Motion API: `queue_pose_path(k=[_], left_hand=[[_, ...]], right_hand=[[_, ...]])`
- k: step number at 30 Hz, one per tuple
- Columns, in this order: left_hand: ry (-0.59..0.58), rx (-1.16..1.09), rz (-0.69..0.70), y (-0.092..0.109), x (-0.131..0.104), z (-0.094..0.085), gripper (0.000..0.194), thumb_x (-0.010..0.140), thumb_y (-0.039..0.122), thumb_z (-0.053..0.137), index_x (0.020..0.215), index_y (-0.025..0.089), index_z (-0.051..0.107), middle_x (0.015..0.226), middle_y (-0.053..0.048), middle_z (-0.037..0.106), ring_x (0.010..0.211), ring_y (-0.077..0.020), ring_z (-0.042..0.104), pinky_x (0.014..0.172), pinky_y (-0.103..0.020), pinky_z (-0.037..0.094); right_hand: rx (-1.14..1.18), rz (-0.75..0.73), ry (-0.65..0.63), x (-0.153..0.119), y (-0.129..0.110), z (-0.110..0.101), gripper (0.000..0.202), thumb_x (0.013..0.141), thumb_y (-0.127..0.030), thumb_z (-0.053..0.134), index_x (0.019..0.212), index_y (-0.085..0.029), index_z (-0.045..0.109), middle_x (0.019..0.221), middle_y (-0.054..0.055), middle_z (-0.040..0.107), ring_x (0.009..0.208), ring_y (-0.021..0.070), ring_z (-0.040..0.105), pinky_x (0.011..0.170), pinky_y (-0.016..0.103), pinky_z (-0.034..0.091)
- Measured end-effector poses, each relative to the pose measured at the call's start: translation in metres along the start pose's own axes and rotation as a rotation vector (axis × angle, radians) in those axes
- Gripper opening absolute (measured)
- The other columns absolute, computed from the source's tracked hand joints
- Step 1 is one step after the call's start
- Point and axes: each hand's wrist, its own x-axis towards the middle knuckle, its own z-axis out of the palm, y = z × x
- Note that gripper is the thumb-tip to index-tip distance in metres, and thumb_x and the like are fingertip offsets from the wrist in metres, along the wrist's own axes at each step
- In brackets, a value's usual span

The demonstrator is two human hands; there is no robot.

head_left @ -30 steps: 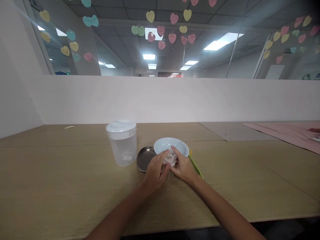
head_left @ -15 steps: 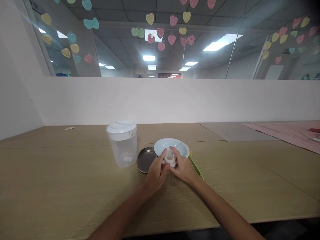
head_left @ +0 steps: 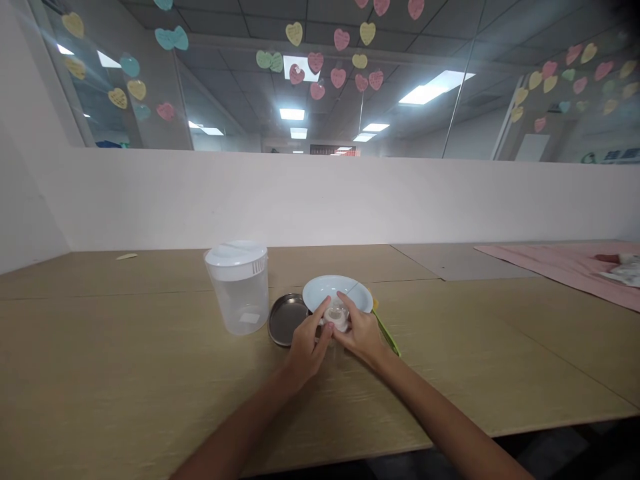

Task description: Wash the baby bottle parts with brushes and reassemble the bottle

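Note:
Between my hands is what looks like a baby bottle (head_left: 337, 320), with a white collar, a clear domed top and a clear body mostly hidden below. My left hand (head_left: 307, 343) closes on its left side, thumb and fingers against the collar. From the right, my right hand (head_left: 364, 337) grips the same bottle, with its fingers round the collar and top. Just behind it sits a white bowl (head_left: 330, 283) with a thin utensil handle in it. A round dark metal pan (head_left: 287, 321) lies left of the bowl, partly behind my left hand.
A clear plastic bucket (head_left: 240, 300) with a white lid stands left of the pan. Right of my right hand lies a green-handled tool (head_left: 387, 332). A pink cloth (head_left: 550, 263) covers the far right, where another person's hand (head_left: 607, 258) shows. A white wall (head_left: 300, 200) rises behind the table.
The whole view has shifted slightly, so everything appears a little further left. Both hands stay on the bottle, and more of the other person's sleeve shows at right.

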Motion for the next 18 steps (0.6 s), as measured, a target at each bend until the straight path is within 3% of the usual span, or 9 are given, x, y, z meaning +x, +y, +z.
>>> queue_pose_path(k=[6, 13, 15, 18], left_hand=[[0.013, -0.063, -0.025, 0.006, 0.002, -0.001, 0.045, 0.089, 0.032, 0.042, 0.132, 0.018, 0.042, 0.117, -0.008, 0.06, 0.091, -0.0165, 0.06, 0.08, -0.028, 0.046], [0.042, -0.069, -0.011, 0.007, 0.003, 0.002, 0.042, 0.089, 0.032, 0.042, 0.129, 0.018, 0.043, 0.116, -0.009, 0.06, 0.1, -0.0184, 0.059, 0.085, -0.031, 0.047], [0.044, 0.038, 0.004, 0.02, 0.008, -0.006, 0.041, 0.088, 0.032, 0.043, 0.126, 0.019, 0.046, 0.122, -0.01, 0.056, 0.109, -0.0209, 0.054, 0.091, -0.035, 0.044], [0.087, 0.217, 0.052, 0.065, 0.008, -0.033, 0.034, 0.085, 0.034, 0.048, 0.116, 0.022, 0.054, 0.125, -0.008, 0.053, 0.115, -0.0247, 0.048, 0.096, -0.041, 0.04]], right_hand=[[-0.067, -0.081, 0.098, 0.0, 0.004, 0.004, 0.056, 0.078, -0.047, 0.049, 0.121, -0.01, 0.051, 0.06, 0.003, 0.065, 0.048, 0.0128, 0.057, 0.051, 0.021, 0.039], [-0.077, -0.06, 0.061, 0.0, 0.003, 0.003, 0.056, 0.078, -0.048, 0.048, 0.121, -0.011, 0.051, 0.062, 0.004, 0.066, 0.05, 0.014, 0.059, 0.051, 0.021, 0.039], [-0.08, -0.055, 0.024, 0.0, 0.003, 0.001, 0.057, 0.078, -0.048, 0.047, 0.123, -0.012, 0.049, 0.065, 0.004, 0.067, 0.053, 0.0146, 0.06, 0.052, 0.021, 0.04], [-0.093, -0.064, -0.041, 0.0, 0.004, -0.003, 0.06, 0.08, -0.048, 0.045, 0.127, -0.012, 0.044, 0.069, 0.004, 0.068, 0.056, 0.0159, 0.061, 0.053, 0.022, 0.042]])
